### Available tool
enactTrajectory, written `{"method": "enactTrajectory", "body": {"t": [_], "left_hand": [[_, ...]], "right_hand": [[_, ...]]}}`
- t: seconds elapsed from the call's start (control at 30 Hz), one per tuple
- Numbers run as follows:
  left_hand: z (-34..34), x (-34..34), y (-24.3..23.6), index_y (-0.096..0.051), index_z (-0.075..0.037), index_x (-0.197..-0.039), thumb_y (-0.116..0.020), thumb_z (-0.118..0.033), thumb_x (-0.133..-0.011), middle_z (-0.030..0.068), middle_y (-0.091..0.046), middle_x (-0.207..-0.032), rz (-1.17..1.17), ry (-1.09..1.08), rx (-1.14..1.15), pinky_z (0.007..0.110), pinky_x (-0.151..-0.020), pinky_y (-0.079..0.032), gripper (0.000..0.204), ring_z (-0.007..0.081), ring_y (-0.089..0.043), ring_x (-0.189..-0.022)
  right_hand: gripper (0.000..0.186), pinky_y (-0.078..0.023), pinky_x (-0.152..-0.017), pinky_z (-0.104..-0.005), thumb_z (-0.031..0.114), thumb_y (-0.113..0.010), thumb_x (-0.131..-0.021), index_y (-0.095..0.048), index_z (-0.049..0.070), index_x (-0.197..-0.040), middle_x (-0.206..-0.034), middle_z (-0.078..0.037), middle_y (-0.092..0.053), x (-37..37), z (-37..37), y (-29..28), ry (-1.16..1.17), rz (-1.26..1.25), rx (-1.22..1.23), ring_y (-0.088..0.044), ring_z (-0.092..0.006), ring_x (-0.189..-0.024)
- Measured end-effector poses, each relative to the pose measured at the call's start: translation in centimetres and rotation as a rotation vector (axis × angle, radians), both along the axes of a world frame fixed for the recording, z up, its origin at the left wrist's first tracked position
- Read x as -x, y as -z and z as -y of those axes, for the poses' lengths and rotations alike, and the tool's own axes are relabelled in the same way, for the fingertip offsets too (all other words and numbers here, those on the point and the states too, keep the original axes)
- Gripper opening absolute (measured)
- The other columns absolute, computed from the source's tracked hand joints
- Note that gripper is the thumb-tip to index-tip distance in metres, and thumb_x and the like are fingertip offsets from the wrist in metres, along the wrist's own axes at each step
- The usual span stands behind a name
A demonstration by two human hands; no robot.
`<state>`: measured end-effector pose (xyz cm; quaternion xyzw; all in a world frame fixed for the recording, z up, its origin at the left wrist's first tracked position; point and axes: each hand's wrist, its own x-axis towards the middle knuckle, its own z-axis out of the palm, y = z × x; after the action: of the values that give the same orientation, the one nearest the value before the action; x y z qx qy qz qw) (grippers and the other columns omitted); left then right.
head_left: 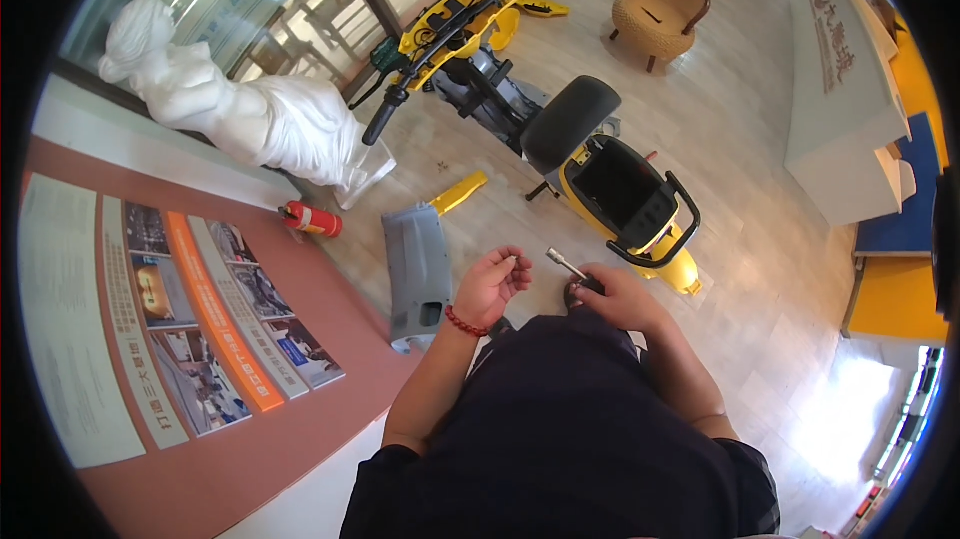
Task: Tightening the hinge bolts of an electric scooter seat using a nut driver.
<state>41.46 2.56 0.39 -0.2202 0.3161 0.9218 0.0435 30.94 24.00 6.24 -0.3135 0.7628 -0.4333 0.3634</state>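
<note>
My right hand (615, 299) is closed on the dark handle of a socket driver (566, 262), its metal shaft pointing up-left. My left hand (490, 284), red beads at the wrist, has curled fingertips near the thumb; whatever they hold is too small to make out. Beyond both hands stands a partly stripped yellow scooter (681, 269), with its black seat (570, 121) raised over an open storage bay (612, 197). Left of my hands, a grey plastic panel (412, 264) lies on the floor, with a yellow strip (460, 191) by its far end.
A white statue (255, 124) and red fire extinguisher (318, 218) stand at left, above a display board (180, 319). More yellow scooter parts (545, 7) are at the back. A wicker chair (652, 24) stands beyond the scooter; a white counter (830, 139) runs along the right.
</note>
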Motion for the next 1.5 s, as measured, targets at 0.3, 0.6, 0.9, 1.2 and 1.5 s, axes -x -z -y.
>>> {"method": "enactTrajectory", "body": {"t": [0.3, 0.6, 0.9, 1.2, 1.5], "left_hand": [[-0.6, 2.0, -0.7, -0.052, -0.006, -0.101, -0.049, -0.016, -0.092, 0.0037, -0.058, -0.08, -0.026, -0.039, -0.044, 0.027, -0.065, -0.046, 0.015, 0.0135, -0.054, -0.069], [-1.8, 3.8, -4.7, -0.057, -0.004, -0.101, -0.054, -0.01, -0.088, 0.0046, -0.06, -0.085, -0.08, -0.054, -0.114, 0.026, -0.069, -0.048, 0.015, 0.0129, -0.056, -0.073], [-2.4, 4.0, -5.9, -0.057, -0.004, -0.099, -0.054, -0.01, -0.088, 0.0054, -0.061, -0.085, -0.219, -0.071, -0.14, 0.025, -0.068, -0.049, 0.013, 0.0124, -0.057, -0.072], [-2.6, 4.2, -6.4, -0.056, -0.004, -0.097, -0.053, -0.017, -0.09, 0.0042, -0.058, -0.084, -0.252, -0.07, -0.027, 0.024, -0.067, -0.045, 0.016, 0.0115, -0.052, -0.071], [-4.2, 4.6, -7.1, -0.054, -0.001, -0.103, -0.049, -0.011, -0.09, 0.0049, -0.057, -0.086, -0.118, -0.019, 0.07, 0.026, -0.069, -0.046, 0.017, 0.0125, -0.054, -0.074]], "right_hand": [[0.027, -0.044, -0.072, -0.0339, 0.018, -0.055, -0.083, -0.056, 0.0, -0.103, -0.088, -0.016, -0.06, 0.2, -2.5, -0.8, 0.102, -0.012, 0.053, -0.057, -0.0264, -0.081], [0.031, -0.044, -0.068, -0.0272, 0.012, -0.049, -0.088, -0.049, 0.001, -0.117, -0.085, -0.008, -0.055, 0.5, -3.1, -4.5, 0.159, 0.153, 0.07, -0.052, -0.0123, -0.075], [0.033, -0.042, -0.076, -0.0253, 0.007, -0.051, -0.086, -0.049, 0.0, -0.118, -0.093, -0.006, -0.057, 1.3, -3.4, -5.4, 0.079, 0.071, 0.191, -0.051, -0.0119, -0.084], [0.033, -0.043, -0.077, -0.0267, 0.007, -0.051, -0.085, -0.051, 0.0, -0.117, -0.098, -0.009, -0.058, 2.0, -3.9, -5.3, 0.038, 0.049, 0.229, -0.053, -0.0138, -0.086], [0.033, -0.042, -0.079, -0.0281, 0.008, -0.05, -0.085, -0.051, -0.001, -0.116, -0.097, -0.011, -0.059, 2.7, -4.6, -4.5, 0.025, 0.054, 0.24, -0.054, -0.017, -0.089]]}}
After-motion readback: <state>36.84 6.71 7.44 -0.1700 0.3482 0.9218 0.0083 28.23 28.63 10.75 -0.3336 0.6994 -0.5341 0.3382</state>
